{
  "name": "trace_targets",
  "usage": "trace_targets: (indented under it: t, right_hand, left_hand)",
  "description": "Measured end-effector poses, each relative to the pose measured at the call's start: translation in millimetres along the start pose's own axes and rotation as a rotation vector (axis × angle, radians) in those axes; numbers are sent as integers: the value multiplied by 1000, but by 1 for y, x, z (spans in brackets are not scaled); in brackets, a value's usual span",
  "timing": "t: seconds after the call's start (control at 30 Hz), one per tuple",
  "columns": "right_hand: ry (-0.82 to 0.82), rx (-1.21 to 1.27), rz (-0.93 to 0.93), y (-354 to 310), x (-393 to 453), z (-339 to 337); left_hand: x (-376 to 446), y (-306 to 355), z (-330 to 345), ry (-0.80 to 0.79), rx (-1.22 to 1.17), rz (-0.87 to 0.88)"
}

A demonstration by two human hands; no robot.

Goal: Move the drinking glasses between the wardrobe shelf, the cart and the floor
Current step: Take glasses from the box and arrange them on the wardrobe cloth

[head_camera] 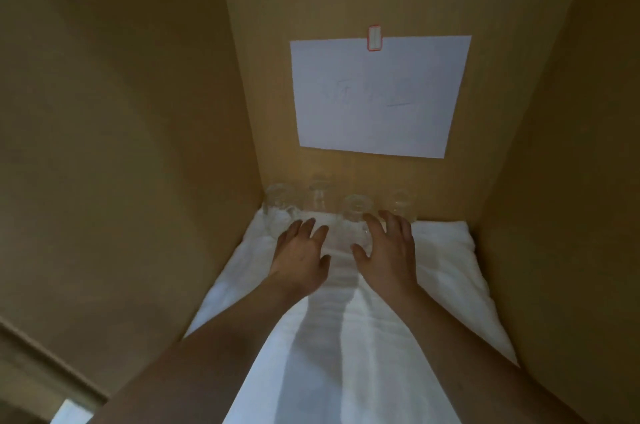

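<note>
Several clear drinking glasses stand in a row at the back of the wardrobe shelf, on a white cloth [446, 271]. The leftmost glass [278, 202] is in the corner, another glass [318, 196] beside it, a third glass [356, 215] nearer to me, and a fourth glass [400, 202] at the right. My left hand [301, 257] reaches in with straight fingers, just short of the glasses. My right hand [388, 250] has spread fingers around the third glass, thumb on its near side, not clearly gripping it.
The wooden wardrobe walls [138, 146] close in on the left, back and right. A white paper sheet [377, 94] with faint writing is taped to the back wall above the glasses. The cloth covers the shelf toward me.
</note>
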State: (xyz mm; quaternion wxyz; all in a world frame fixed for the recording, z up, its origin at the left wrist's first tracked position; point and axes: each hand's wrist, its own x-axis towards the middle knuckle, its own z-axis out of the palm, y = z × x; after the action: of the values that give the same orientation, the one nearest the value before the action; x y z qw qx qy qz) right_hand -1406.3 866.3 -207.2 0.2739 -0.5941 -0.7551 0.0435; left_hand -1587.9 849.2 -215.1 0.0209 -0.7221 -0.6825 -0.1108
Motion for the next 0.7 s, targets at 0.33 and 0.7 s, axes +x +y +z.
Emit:
trace_targets:
  t: [0.33, 0.7]
  right_hand:
    - [-214, 32, -125, -42, -62, 37]
    - [-288, -18, -105, -96, -141, 32]
  left_hand:
    - [-101, -30, 1, -33, 1, -202]
    - [-208, -67, -18, -9, -75, -191]
